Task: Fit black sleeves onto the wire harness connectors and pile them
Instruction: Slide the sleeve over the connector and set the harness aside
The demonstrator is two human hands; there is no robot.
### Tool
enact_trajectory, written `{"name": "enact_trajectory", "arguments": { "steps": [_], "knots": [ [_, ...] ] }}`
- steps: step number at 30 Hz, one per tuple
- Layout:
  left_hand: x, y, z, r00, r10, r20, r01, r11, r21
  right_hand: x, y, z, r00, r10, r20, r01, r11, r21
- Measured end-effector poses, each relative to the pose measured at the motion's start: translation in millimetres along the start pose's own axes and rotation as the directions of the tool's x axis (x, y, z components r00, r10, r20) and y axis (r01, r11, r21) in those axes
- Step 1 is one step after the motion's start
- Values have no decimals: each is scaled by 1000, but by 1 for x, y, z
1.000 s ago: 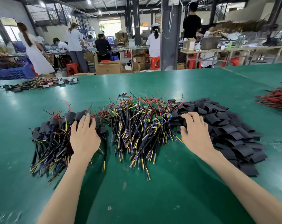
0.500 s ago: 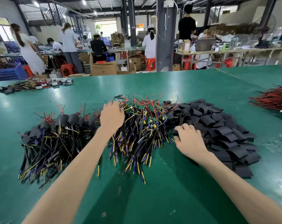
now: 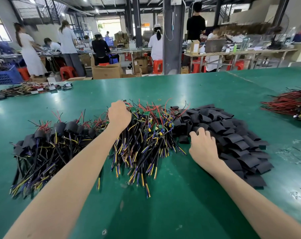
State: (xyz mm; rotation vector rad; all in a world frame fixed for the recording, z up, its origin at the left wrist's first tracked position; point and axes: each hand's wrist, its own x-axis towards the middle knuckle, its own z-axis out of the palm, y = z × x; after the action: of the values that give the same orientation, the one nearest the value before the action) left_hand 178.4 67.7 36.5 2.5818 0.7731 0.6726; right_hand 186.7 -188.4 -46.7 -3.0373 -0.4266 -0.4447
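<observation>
Three heaps: sleeved harnesses (image 3: 60,137), bare harnesses (image 3: 149,133), loose black sleeves (image 3: 232,137). Your left hand (image 3: 119,116) curls into the bare ones, your right hand (image 3: 202,145) curls on the sleeves. Fingertips hidden, so I can't tell what either holds.

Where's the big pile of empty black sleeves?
In the head view, the pile of black sleeves lies right of centre on the green table, beside the unsleeved wire harnesses, with the right hand at its left edge.

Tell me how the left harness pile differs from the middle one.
The left pile has black sleeves over its far ends; the middle pile shows bare green boards there. The left hand is on the middle pile; no hand touches the left pile. Both fan multicoloured wires toward the person.
</observation>
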Motion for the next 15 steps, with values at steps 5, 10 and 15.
{"name": "enact_trajectory", "arguments": {
  "steps": [5, 10, 15],
  "knots": [
    [10, 11, -23, 994, -110, -25, 103, 976, -193, -7, -4, -7, 991, 126, 41, -126, 992, 7],
    [12, 21, -54, 996, -29, 83, 67, 866, -496, -11, -5, -14, 989, 107, 105, -109, 994, 8],
    [-31, 4, -69, 972, 203, 120, -144, 912, -383, -10, -3, -16, 989, 59, 135, -60, 998, -1]
  ]
}}
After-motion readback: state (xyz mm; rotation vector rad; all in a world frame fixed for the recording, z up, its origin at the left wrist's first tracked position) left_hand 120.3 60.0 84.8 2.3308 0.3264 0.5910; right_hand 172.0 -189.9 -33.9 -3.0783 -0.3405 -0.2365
